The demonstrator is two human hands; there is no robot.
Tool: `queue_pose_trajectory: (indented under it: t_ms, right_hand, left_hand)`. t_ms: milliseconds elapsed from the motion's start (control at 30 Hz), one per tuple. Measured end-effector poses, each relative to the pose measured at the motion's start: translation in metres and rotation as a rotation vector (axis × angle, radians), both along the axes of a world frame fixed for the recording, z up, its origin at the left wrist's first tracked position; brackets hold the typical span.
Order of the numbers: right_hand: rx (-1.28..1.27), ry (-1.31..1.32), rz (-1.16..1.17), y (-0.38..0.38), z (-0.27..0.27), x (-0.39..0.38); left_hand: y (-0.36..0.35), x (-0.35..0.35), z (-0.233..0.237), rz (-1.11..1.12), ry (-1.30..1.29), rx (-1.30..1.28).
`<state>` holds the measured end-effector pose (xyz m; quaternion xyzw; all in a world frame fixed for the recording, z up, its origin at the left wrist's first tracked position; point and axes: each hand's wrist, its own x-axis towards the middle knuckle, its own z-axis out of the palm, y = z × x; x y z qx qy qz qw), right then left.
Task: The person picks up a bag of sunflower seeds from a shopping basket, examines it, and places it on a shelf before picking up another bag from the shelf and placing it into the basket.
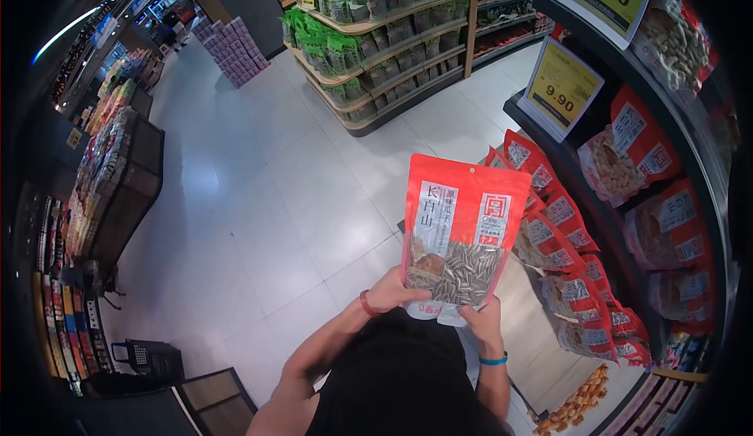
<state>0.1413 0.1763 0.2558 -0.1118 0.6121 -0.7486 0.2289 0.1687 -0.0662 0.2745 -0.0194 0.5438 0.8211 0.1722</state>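
Note:
Upright in front of me is a red and clear bag of sunflower seeds (468, 267), its printed front facing me. My left hand (396, 290), with a red band at the wrist, grips its lower left edge. At the lower right corner, my right hand (485, 322) is closed on the same bag, thumb on the front; a blue band circles that wrist. The fingers behind the bag are hidden. Just right of it, similar red snack bags (561, 240) stand in rows on a low wooden display (533, 342).
A dark shelf (674, 67) with hanging red bags and yellow price signs (562, 89) rises at the right. Ahead stands a rounded shelf of green packs (337, 48). Tiled floor (259, 177) runs to the left, past a display counter (129, 169) and a dark basket (149, 359).

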Motion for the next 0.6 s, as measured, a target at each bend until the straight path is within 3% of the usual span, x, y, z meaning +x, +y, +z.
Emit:
queue_pose_trajectory:
  t_ms: [300,400,433,500,600]
  right_hand:
    - [-0.061,0.026,0.033,0.020,-0.004,-0.010]
    - [0.076,0.122,0.159,0.044,-0.027,-0.019]
    - [0.089,0.057,0.021,0.052,-0.056,-0.017]
    - [0.102,-0.006,-0.127,0.056,-0.062,-0.016]
    - [0.212,0.137,-0.177,0.046,-0.030,-0.013]
  left_hand:
    - [0.022,0.012,-0.003,0.072,0.033,-0.039]
    - [0.030,0.012,-0.003,0.064,0.058,-0.077]
    - [0.036,0.010,-0.003,0.060,0.069,-0.055]
    - [0.046,0.006,0.000,0.046,0.083,-0.031]
    - [0.054,0.006,0.007,0.069,0.077,0.009]
